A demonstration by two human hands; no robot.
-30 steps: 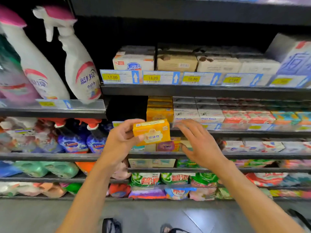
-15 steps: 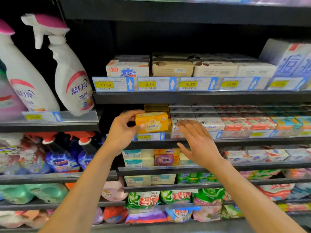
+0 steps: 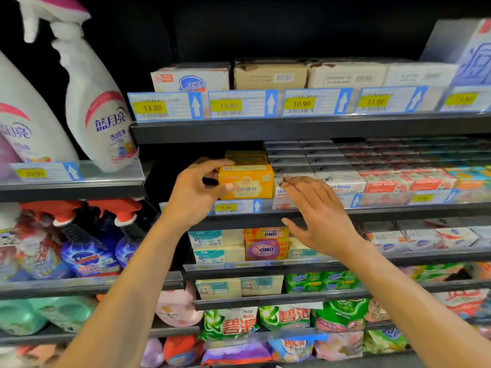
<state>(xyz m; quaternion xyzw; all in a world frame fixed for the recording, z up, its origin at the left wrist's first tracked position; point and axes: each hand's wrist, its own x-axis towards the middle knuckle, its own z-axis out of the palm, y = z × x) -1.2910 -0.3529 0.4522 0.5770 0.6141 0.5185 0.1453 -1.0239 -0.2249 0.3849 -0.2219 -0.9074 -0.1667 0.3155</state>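
Left hand (image 3: 195, 193) pinches the yellow soap box (image 3: 245, 181) at the shelf (image 3: 292, 219) front, atop its price tag (image 3: 236, 207); right hand (image 3: 316, 213) hovers flat, fingers relaxed, beside it

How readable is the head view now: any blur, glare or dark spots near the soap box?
Head view: orange cardboard soap box in the left hand is sharp; clear plastic price strip to its right glares; shelf backs black; edges bend, blur.

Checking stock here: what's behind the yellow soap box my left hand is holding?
Behind the yellow rectangular soap box that the left hand grips, the tops of more yellow boxes show. How many is hidden by the front box and shadow.
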